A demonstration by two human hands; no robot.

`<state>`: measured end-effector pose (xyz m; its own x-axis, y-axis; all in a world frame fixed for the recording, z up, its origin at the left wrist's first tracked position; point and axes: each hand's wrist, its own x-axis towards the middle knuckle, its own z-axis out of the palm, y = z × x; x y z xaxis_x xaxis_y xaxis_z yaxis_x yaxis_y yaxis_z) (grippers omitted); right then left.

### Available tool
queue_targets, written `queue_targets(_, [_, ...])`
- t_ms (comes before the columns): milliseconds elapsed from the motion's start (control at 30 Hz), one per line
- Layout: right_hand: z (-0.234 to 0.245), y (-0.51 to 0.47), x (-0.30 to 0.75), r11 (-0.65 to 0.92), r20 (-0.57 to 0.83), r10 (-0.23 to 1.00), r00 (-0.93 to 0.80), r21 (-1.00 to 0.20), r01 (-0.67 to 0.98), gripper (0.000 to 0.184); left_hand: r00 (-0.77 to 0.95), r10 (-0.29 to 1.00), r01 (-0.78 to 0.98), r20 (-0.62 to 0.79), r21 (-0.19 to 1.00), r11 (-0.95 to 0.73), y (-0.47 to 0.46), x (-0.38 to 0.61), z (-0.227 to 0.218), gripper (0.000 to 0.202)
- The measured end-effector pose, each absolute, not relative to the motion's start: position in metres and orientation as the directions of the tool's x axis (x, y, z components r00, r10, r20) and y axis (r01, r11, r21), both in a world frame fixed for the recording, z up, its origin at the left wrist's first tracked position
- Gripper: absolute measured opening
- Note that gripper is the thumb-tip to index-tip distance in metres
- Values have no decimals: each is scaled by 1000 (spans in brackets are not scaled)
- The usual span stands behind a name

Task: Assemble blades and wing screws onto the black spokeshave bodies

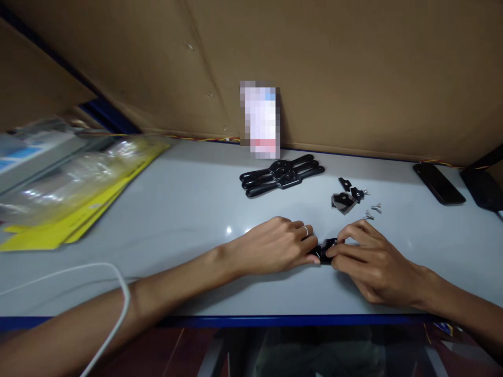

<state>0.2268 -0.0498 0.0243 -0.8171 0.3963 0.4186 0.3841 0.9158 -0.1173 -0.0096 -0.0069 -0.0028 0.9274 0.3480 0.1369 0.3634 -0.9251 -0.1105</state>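
Though half-visible, black piece (327, 255) between grips (281, 245) (371, 262)

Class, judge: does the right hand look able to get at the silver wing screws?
Probably yes: the silver wing screws lie just beyond the right hand, nothing visibly between, though it is handling a black piece.

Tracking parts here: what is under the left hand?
A shiny black piece pokes out from under the left hand, where the right hand touches it too. Its covered end, and anything else beneath that palm, cannot be seen.
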Motion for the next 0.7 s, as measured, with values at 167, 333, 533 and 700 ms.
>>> queue_targets(167, [22, -49, 228, 895, 403, 426, -810, -58, 442, 25, 923, 352, 369, 153, -104, -923, -6, -9, -4, 47])
queue_targets(333, [19, -48, 231, 864, 415, 460, -785, -6, 503, 23, 923, 353, 369, 152, -93, -925, -7, -10, -5, 47])
queue_targets(533, [13, -46, 229, 786, 325, 601, -730, -76, 613, 17, 922, 346, 365, 174, -93, -926, -7, -9, -2, 48])
queue_targets(700, [12, -43, 230, 711, 222, 703, -676, -182, 679, 22, 922, 347, 366, 169, -97, -925, -7, -9, -3, 50])
